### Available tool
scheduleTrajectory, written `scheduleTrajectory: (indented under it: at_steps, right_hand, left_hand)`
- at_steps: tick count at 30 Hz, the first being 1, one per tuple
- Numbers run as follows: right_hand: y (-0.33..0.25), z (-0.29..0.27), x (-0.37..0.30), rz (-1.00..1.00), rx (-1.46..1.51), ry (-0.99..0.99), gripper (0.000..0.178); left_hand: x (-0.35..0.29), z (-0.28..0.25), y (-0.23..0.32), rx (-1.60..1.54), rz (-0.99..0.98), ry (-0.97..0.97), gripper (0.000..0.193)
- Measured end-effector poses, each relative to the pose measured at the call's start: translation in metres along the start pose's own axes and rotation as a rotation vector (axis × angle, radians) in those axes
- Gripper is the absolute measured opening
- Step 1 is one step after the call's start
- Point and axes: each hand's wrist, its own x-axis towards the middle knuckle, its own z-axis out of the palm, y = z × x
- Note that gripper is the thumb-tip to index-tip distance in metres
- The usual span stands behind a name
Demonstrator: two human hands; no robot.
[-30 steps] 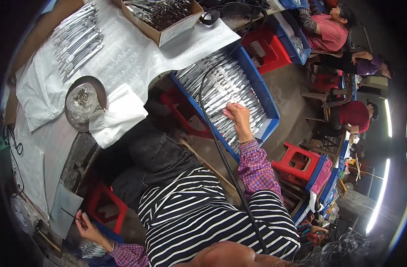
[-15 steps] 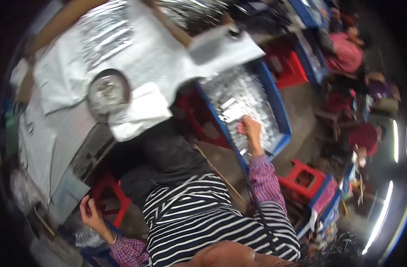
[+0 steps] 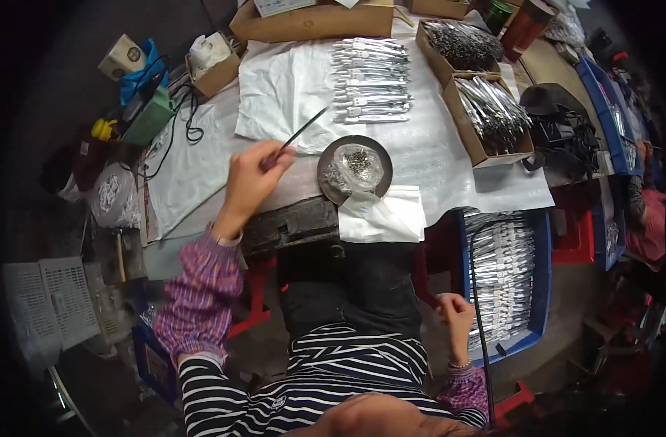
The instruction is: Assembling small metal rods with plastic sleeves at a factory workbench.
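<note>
My left hand [image 3: 253,182] is closed over the near left part of the table. It grips a slim dark tool [image 3: 298,136] whose thin shaft points away to the right; its exact kind is unclear. To the right of that hand sits a dark round dish [image 3: 328,180] with a clear plastic bag [image 3: 369,178] of small metal parts in it. My right hand [image 3: 456,313] is low, with curled fingers, beside the left wall of a blue crate [image 3: 542,284]. Whether those fingers hold anything is too small to make out. Rows of slim silvery metal pieces [image 3: 504,269] fill the crate.
Bundled silvery pieces [image 3: 373,80] lie on the white sheet [image 3: 438,146]. Two cardboard boxes [image 3: 486,156] of similar pieces stand at the right. A folded white cloth [image 3: 384,218] overhangs the table's near edge. A black cable [image 3: 476,291] hangs before the crate.
The view has swung back from the crate to the table. My left hand has risen from low beside the table and now holds the dark tool. My right hand has left the crate's inside.
</note>
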Motion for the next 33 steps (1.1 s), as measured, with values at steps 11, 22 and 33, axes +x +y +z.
scheduleTrajectory:
  at_steps: [11, 22, 33]
  right_hand:
    - [0.001, 0.059, -0.015, -0.367, -0.276, -0.294, 0.012]
    - [-0.003, 0.062, -0.012, -0.412, -0.292, -0.357, 0.014]
    - [-0.031, 0.053, 0.008, 0.098, 0.156, -0.625, 0.027]
  left_hand:
    - [0.084, 0.076, 0.001, 0.292, 0.249, -0.017, 0.019]
    - [0.089, 0.072, -0.003, 0.014, 0.216, 0.07, 0.012]
    - [-0.048, 0.009, 0.031, -0.198, 0.118, -0.592, 0.011]
